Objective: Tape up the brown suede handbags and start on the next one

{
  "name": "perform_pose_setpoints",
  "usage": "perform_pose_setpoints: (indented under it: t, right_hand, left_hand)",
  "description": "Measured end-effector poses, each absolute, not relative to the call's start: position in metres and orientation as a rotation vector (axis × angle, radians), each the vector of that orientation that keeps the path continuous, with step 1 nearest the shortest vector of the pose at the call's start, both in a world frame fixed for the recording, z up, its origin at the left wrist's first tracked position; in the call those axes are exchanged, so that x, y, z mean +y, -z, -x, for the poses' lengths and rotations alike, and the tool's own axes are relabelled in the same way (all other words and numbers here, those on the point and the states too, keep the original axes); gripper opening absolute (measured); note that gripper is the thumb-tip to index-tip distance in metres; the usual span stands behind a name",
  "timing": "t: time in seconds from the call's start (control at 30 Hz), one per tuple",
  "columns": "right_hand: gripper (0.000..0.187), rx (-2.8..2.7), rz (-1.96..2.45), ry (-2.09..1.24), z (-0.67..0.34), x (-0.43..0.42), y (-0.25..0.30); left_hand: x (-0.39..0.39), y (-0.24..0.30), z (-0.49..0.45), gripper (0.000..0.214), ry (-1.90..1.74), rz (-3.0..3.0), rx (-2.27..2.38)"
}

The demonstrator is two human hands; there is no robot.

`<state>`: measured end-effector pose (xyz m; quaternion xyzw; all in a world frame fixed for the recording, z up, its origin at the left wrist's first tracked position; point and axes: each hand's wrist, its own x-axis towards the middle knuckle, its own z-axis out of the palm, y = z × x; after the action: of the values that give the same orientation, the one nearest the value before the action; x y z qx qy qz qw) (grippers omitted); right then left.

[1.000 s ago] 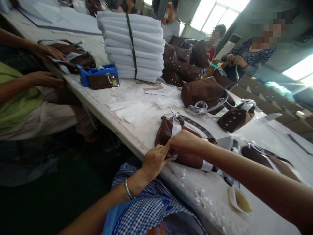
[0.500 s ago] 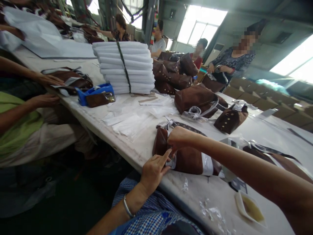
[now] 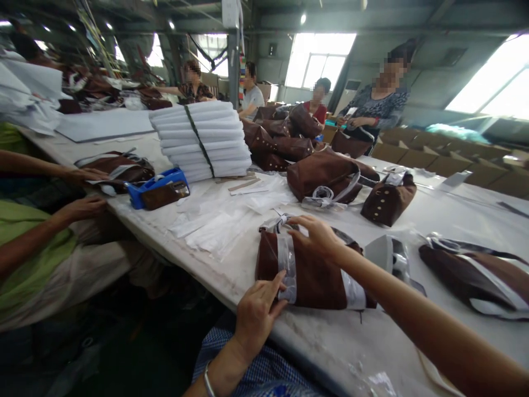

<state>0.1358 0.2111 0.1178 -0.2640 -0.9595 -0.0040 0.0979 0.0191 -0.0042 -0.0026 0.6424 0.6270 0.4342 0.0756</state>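
At the far left, a co-worker's hand (image 3: 85, 175) lies flat on a brown bag wrapped in pale strips (image 3: 118, 168), pinning it to the long white surface (image 3: 330, 342), while that person's other hand (image 3: 82, 208) hangs off the surface's near edge. Just beside that bag sits a blue plastic tape dispenser (image 3: 155, 184) with a small brown pouch leaning on its front. Behind it stands a tall stack of folded white sheets bound by a dark strap (image 3: 202, 140) — the strap keeps the pile square. Loose clear plastic sleeves (image 3: 219, 220) lie spread between the stack and the near edge.

At the centre, the brown leather-look bag with a clear plastic band around it (image 3: 314, 270) lies on its side near the surface's front edge. The left hand (image 3: 256, 311) is at its near end, fingers loosely curled and the forefinger stretched out to press the band's lower end against the bag; it grips nothing. The right hand (image 3: 316, 237) rests on the bag's top, open and flat, fingertips at the band's upper end by the wrapped handles — seemingly holding the band down so it stays taut.

Further right, a heap of brown bags (image 3: 326, 173) and a studded brown bag (image 3: 388, 201) wait beyond, and another wrapped brown bag (image 3: 475, 273) lies at the right edge. People work at the far side.
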Motion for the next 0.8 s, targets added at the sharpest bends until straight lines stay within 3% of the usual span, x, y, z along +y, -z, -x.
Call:
perform_pose_setpoints:
  t: [0.1, 0.23, 0.43, 0.6, 0.8]
  right_hand:
    - [0.064, -2.841, 0.619, -0.208, -0.151, 0.181, -0.087]
    - [0.05, -2.815, 0.72, -0.3, -0.152, 0.174, -0.059]
    - [0.044, -2.577, 0.781, -0.349, -0.168, 0.172, -0.06]
    - [0.043, -2.363, 0.909, -0.195, -0.202, 0.141, -0.055]
    - [0.056, -2.342, 0.954, -0.125, -0.212, 0.102, -0.022]
  left_hand:
    - [-0.003, 0.009, -0.021, 0.055, -1.366, -2.051, 1.888]
    - [-0.002, 0.013, -0.02, 0.035, -1.462, -2.267, 1.88]
    - [-0.017, 0.008, -0.014, 0.035, -1.408, -2.33, 1.796]
    - [-0.016, -0.041, -0.017, 0.035, -1.482, -2.088, 1.844]
    - [0.054, -0.069, -0.034, 0.06, -0.95, -2.336, 1.997]
